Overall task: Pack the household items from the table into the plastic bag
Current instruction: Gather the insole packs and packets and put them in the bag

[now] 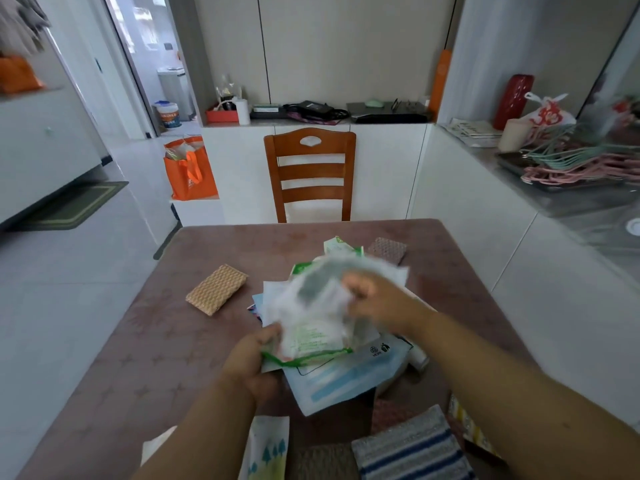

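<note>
Where both hands meet over the middle of the brown patterned surface [145, 341], a thin translucent white plastic bag with green trim [311, 306] is held up, blurred and crumpled. The left hand [251, 363] has its grip closed on the bag's near green edge, and the right hand [377, 299] pinches the bag's upper right side, fingers closed on the film. Under the bag lies a pile of flat white and pale blue plastic packets [343, 379], with a green-and-white packet [341, 247] showing beyond it. A tan woven sponge pad [216, 289] lies apart to the left, a darker brownish pad [387, 249] at the far right. Nearest the camera are a blue-and-grey striped cloth [412, 448] and a white pouch printed with teal trees [268, 448]. A wooden chair [311, 171] stands beyond the surface.
</note>
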`<state>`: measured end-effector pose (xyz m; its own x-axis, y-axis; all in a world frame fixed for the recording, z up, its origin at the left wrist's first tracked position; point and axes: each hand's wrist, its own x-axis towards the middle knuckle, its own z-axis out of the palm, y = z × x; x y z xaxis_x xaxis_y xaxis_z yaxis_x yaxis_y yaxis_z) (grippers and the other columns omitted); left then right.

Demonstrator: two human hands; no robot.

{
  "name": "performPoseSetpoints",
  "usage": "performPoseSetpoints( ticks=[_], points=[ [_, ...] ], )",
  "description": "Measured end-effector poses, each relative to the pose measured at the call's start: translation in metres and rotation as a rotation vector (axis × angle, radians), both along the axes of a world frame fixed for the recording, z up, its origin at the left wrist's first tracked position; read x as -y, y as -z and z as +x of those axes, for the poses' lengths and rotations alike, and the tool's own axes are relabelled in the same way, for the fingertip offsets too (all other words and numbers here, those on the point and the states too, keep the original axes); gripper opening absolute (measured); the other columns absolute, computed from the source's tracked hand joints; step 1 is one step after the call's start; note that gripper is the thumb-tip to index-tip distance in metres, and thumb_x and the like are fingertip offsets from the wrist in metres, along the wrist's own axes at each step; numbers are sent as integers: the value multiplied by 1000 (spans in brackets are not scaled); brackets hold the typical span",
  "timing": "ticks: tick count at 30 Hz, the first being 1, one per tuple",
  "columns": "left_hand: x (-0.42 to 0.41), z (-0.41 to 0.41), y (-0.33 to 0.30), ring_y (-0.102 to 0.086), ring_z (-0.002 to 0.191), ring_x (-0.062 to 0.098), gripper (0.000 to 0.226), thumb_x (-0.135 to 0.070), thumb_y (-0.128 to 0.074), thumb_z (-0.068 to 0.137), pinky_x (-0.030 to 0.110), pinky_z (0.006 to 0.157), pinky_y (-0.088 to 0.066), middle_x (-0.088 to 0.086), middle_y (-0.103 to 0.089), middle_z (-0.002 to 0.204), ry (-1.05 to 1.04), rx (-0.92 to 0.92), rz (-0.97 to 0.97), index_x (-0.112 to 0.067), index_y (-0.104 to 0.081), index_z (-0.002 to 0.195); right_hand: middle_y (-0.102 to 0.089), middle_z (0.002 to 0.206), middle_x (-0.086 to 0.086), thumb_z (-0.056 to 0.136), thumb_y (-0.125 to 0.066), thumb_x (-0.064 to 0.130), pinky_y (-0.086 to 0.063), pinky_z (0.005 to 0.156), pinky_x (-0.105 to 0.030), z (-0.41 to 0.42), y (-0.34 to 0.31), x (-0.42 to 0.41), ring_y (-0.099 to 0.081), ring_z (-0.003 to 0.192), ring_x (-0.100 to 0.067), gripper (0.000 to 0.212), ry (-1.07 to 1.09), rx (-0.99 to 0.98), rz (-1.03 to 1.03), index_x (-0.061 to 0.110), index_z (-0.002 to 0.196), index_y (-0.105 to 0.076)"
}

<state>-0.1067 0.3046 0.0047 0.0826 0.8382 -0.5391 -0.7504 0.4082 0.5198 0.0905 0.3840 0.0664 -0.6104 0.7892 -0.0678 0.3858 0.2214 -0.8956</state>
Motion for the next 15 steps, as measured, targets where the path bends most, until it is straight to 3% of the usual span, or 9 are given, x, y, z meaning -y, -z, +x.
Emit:
performPoseSetpoints(
  ticks=[2,4,7,8,9,10,12,14,15],
  points=[
    [3,-5,1,-64,101,44,51,-33,-49,85,59,80,-54,26,-66,117,-20,61,-5,-5,-59,127,-60,70,7,75,-60,-2,-49,62,-20,3,22,8,-59,61,4,2,-70,40,-119,-2,76,-62],
    [5,-8,-2,-64,104,44,64,-56,-48,83,59,81,-53,26,-64,122,19,90,0,-8,-66,121,-66,74,-9,66,-57,0,-50,60,-16,3,21,12,-64,63,-3,25,-18,40,-90,-17,84,-62],
    [4,-4,-11,-73,74,37,56,-49,-45,91,45,57,-59,24,-74,93,105,-16,55,0,-71,103,-63,79,-34,56,-50,4,-47,63,-29,-7,22,13,-66,94,-42,19,7,31,-122,-6,64,-64],
    [1,-2,-12,-73,65,33,45,-36,-46,95,39,50,-58,23,-75,83,132,-100,41,3,-67,104,-56,71,-34,54,-49,4,-43,65,-34,-14,23,13,-58,100,-55,10,-11,53,-133,6,51,-58],
    [0,-1,-12,-72,59,31,33,-24,-48,95,36,46,-57,21,-74,76,161,-176,22,4,-62,108,-48,63,-26,55,-48,4,-42,67,-38,-19,23,15,-51,100,-63,16,-32,53,-123,16,44,-49],
    [-1,-2,-12,-72,58,32,28,-15,-52,93,36,46,-57,21,-74,75,181,-227,1,4,-58,113,-43,60,-19,58,-48,5,-46,71,-43,-20,24,16,-53,94,-63,21,-56,10,-110,19,43,-45],
    [-1,-4,-9,-72,65,35,33,-8,-55,88,41,50,-58,23,-74,81,208,-282,-29,4,-54,118,-53,65,-15,72,-47,10,-49,86,-57,-18,15,19,-60,80,-43,22,-10,-84,-105,21,54,-54],
    [2,-8,-9,-73,66,36,28,-9,-53,91,43,49,-57,23,-74,83,190,-274,-36,4,-56,116,-63,82,-6,83,-54,22,-51,85,-46,-11,8,10,-61,83,-24,10,244,-114,-12,16,79,-61],
    [3,-9,-10,-73,66,35,26,-10,-52,93,43,48,-57,22,-75,82,172,-271,-29,3,-57,114,-64,89,-2,81,-62,33,-52,83,-41,-5,7,2,-62,86,-20,20,402,-59,31,16,91,-61]
  ],
)
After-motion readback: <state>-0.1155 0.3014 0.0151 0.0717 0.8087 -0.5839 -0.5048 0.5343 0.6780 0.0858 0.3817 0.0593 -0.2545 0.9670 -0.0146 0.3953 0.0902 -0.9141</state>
